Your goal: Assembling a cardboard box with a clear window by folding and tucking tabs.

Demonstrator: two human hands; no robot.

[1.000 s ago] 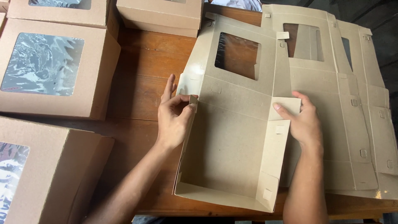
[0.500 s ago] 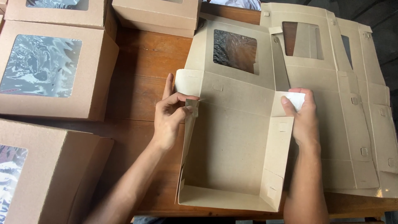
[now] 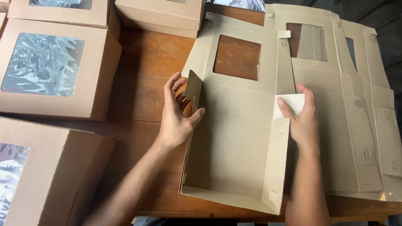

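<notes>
Kraft cardboard box blank (image 3: 234, 142) lies w/ its long axis running from the person's near edge away toward the far side of the table; the window cut-out end points away, the raised front wall sits nearest the body. Side walls stand up left & right, lid panel w/ square window lies flat beyond the fingertips.

Left hand (image 3: 178, 115): fingers spread, thumb inside the left wall, other fingers outside it, touching the small corner flap (image 3: 194, 86), which stands upright just beyond the fingertips. Right hand (image 3: 303, 117): thumb & fingers pinching the white-faced corner flap (image 3: 291, 104) at the top of the right wall, folded inward.

Surface: dark wooden plank table (image 3: 146, 79), bare wood showing thru the window cut-out. Room beyond the far edge is dark, can't tell much.

Right of the right hand's fingers, touching the blank: stack of flat unfolded blanks (image 3: 356, 104), same kraft colour, windows cut, overlapping.

Left of the left hand's fingers, well apart: finished closed boxes w/ clear film windows, one big (image 3: 54, 71), one near the body (image 3: 46, 175), more at the far edge (image 3: 161, 14). Film glares, so contents can't be told. The box being folded holds nothing visible inside.
</notes>
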